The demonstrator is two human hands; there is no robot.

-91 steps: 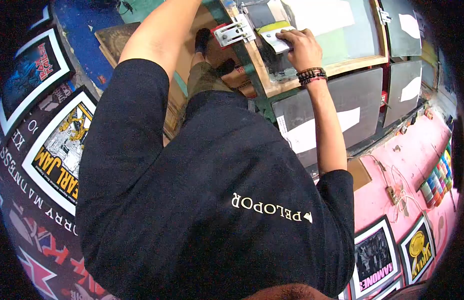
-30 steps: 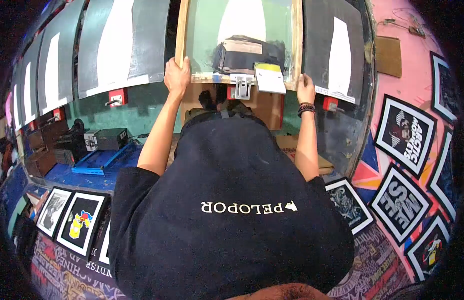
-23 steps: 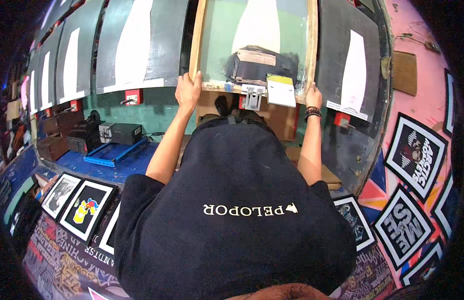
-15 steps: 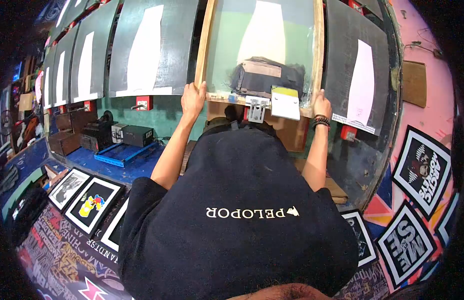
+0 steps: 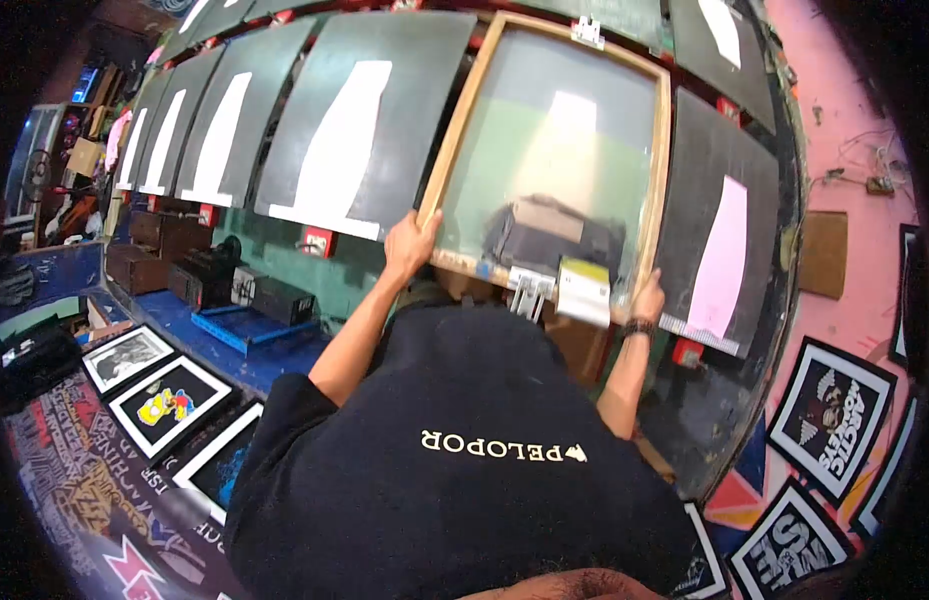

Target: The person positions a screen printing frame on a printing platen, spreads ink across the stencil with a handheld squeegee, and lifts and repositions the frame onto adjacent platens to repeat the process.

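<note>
My left hand (image 5: 411,245) is closed around the lower left corner of a wooden-framed printing screen (image 5: 447,180). On the opposite side, my right hand (image 5: 647,300) grips the lower right edge of the same frame; a dark bead bracelet circles that wrist. Through the mesh a pale tapered shape shows, with a dark patch of ink or tape (image 5: 524,240) near the bottom. A metal hinge clamp (image 5: 529,292) sits at the frame's near edge, beside a white and yellow card or block (image 5: 582,290). Another clip (image 5: 587,33) is on the far edge.
Dark boards (image 5: 409,110) bearing white tapered fabric pieces (image 5: 346,150) line up to the left. A board with a pink piece (image 5: 722,255) stands at the right. Red clamps (image 5: 317,243) show below the boards. Framed prints (image 5: 832,418) are at both sides.
The camera view has tilted and shifted, so the frame's far edge and its clip now show. Both hands keep their hold on the frame.
</note>
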